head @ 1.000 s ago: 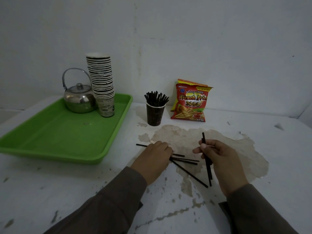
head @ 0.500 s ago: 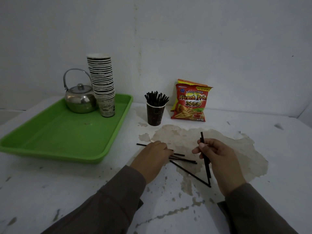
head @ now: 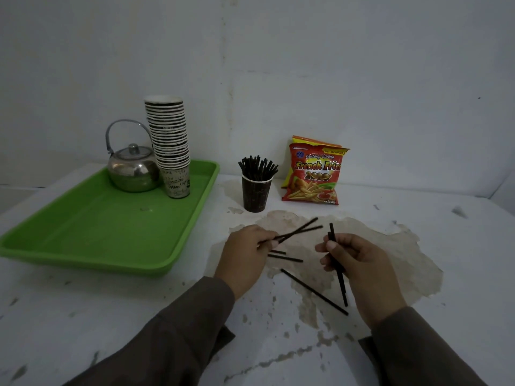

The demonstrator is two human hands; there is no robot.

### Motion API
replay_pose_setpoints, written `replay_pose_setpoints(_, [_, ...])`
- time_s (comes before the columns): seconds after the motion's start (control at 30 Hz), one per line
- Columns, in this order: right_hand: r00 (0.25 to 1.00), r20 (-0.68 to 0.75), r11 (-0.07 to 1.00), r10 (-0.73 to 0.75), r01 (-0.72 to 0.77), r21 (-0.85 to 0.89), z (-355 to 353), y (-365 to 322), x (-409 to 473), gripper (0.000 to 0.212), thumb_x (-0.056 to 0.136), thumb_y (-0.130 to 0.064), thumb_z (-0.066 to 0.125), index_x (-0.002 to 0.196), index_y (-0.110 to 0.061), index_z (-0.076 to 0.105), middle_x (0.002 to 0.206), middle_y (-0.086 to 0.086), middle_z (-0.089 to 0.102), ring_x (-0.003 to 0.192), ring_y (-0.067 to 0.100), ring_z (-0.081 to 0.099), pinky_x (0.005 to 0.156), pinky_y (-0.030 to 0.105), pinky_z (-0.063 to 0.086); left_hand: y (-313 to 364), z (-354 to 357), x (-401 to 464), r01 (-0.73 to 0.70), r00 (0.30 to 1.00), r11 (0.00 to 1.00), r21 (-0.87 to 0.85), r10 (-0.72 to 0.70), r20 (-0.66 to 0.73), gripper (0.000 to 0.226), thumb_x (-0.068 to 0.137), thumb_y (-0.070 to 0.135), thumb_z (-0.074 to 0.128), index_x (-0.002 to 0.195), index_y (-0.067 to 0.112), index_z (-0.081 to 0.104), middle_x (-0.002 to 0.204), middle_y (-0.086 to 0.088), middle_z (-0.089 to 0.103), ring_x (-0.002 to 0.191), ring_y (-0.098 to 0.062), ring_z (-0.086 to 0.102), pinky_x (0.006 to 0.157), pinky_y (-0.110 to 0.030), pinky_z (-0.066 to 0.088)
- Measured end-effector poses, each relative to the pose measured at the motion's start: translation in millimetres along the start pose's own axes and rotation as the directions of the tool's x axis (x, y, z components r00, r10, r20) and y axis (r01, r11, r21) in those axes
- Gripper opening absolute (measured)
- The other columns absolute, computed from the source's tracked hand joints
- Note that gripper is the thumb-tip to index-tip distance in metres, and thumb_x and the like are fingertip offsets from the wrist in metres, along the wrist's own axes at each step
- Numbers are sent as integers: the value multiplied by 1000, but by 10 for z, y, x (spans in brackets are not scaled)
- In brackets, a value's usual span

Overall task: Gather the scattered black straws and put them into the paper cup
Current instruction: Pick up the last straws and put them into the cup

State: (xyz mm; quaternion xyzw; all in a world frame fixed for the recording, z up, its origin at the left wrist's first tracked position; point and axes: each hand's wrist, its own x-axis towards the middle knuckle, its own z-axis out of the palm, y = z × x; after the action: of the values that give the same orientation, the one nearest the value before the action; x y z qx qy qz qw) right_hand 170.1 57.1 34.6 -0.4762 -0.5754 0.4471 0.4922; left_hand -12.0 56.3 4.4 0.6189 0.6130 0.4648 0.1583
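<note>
A dark paper cup stands upright behind my hands, with several black straws sticking out of it. My left hand pinches two black straws that point up and to the right, lifted off the table. My right hand grips a few black straws held nearly upright. Between my hands, two short lengths of straw lie on the stained table. One long straw lies diagonally nearer to me.
A green tray at the left holds a metal kettle and a tall stack of paper cups. A red snack bag leans against the wall right of the cup. The white table is stained and chipped.
My left hand has picked two straws off the table and raised them. My right hand has lifted its straws a little. Fewer straws lie between the hands.
</note>
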Motion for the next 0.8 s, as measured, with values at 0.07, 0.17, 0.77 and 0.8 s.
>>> replay_pose_setpoints(0.07, [1000,4,998,12,-13,55,13,-18,-11,16,85,-5,57,83,-17,67,75,-1,76,65,14,68,64,23,58,127,-4,-7,90,996,979,-180,-83,44,19,84,7,60,101,10,70,87,-4,67,82,-15,64,81,-22,50])
replay_pose_setpoints(0.17, [999,-32,993,8,-4,116,45,-27,-33,9,83,-8,60,83,-14,66,78,-3,77,76,18,72,74,30,55,296,19,-45,204,972,897,-393,-138,190,19,84,3,59,101,4,68,85,-7,69,69,-8,66,75,-17,54])
replay_pose_setpoints(0.77, [989,-141,974,39,-6,226,160,-91,-102,16,77,-6,67,93,-10,69,75,3,76,74,12,72,62,12,55,548,125,-189,204,944,915,-347,-89,318,16,87,19,59,88,10,73,82,-10,73,78,-15,69,81,-33,56])
replay_pose_setpoints(0.8, [993,-113,977,20,4,212,197,-119,-86,16,77,-6,67,92,-9,70,77,3,76,74,11,72,62,11,54,535,87,-155,200,949,917,-345,-94,301,14,85,17,61,85,10,73,78,-6,72,76,-14,68,81,-34,56])
